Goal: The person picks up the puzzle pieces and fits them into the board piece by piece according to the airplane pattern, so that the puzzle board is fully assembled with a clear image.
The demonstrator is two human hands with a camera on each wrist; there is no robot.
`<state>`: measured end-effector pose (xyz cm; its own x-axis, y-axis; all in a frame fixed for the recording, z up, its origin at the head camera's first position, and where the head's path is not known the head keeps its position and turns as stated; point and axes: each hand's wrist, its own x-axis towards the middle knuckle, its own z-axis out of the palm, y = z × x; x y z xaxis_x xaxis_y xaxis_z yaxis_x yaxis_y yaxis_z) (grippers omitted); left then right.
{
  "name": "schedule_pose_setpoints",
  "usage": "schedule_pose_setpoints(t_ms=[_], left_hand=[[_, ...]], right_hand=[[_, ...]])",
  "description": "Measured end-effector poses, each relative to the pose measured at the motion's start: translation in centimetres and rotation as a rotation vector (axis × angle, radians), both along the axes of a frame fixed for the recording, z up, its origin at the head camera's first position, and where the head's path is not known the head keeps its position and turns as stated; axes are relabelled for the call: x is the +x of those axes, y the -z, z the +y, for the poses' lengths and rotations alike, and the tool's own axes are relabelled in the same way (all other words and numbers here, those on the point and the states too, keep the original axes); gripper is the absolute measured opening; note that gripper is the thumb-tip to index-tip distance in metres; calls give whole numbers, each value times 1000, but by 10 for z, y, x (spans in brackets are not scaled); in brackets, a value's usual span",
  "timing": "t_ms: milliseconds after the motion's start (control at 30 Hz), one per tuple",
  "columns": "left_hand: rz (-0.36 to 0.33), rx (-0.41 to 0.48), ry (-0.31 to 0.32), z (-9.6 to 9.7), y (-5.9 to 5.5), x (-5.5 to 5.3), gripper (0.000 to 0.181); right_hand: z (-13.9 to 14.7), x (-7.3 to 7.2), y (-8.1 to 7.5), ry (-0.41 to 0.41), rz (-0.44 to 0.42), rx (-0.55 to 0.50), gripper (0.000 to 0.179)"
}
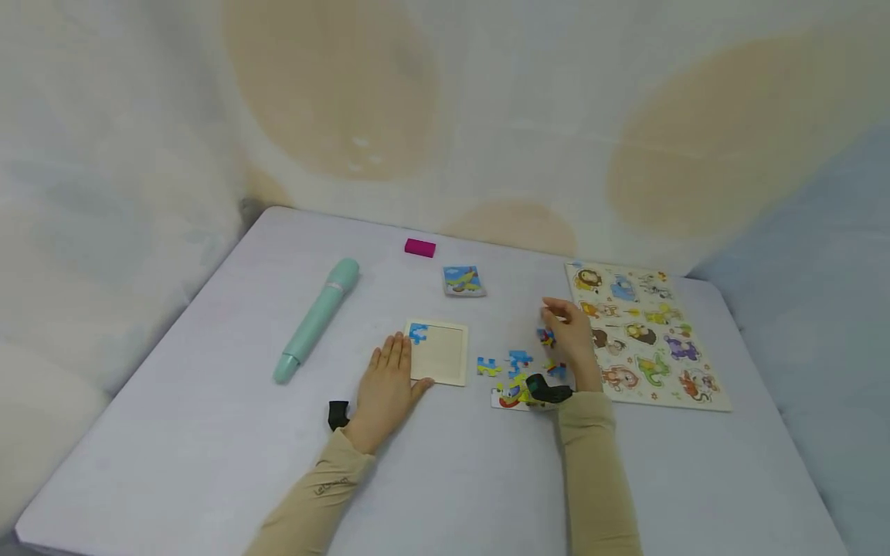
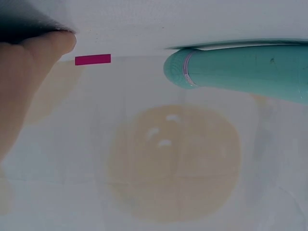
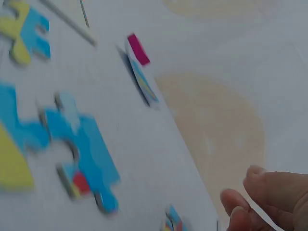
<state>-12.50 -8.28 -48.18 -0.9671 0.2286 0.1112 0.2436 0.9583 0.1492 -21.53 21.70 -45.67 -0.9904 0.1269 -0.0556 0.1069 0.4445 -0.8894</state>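
My left hand (image 1: 385, 390) lies flat, fingers straight, along the left edge of a square wooden puzzle tray (image 1: 445, 355). One blue jigsaw piece (image 1: 417, 333) sits in the tray's upper left corner. To the right, my right hand (image 1: 572, 340) hovers with fingers loosely bent and nothing visible between the fingertips (image 3: 255, 171). Below it lies a small multicoloured jigsaw piece (image 1: 545, 337). Several more loose pieces, among them a blue one (image 1: 518, 360) and a yellow-and-blue one (image 1: 488, 367), are spread between the tray and my right wrist, which partly hides some.
A teal microphone-shaped stick (image 1: 316, 320) lies to the left. Toward the back are a magenta block (image 1: 420, 248) and a small square picture of an airplane (image 1: 463, 281). A large animal puzzle board (image 1: 647, 336) lies at the right, beside my right hand.
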Motion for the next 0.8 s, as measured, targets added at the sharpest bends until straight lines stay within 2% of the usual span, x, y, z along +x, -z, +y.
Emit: schedule_pose_setpoints(t_ms=[133, 200, 367, 500, 633, 800], left_hand=[[15, 4, 19, -4, 1, 1, 81], [30, 8, 28, -4, 2, 0, 81], [53, 26, 24, -3, 4, -1, 81], [51, 31, 24, -3, 5, -1, 82], [66, 21, 33, -3, 7, -2, 82], [66, 29, 31, -3, 6, -1, 81]], right_hand=[[28, 13, 13, -64, -74, 137, 47], [32, 16, 17, -119, -66, 195, 51], [28, 11, 16, -173, 2, 266, 48], [25, 8, 14, -187, -14, 314, 43], [27, 9, 14, -160, -51, 299, 39], [22, 12, 9, -62, -62, 218, 30]])
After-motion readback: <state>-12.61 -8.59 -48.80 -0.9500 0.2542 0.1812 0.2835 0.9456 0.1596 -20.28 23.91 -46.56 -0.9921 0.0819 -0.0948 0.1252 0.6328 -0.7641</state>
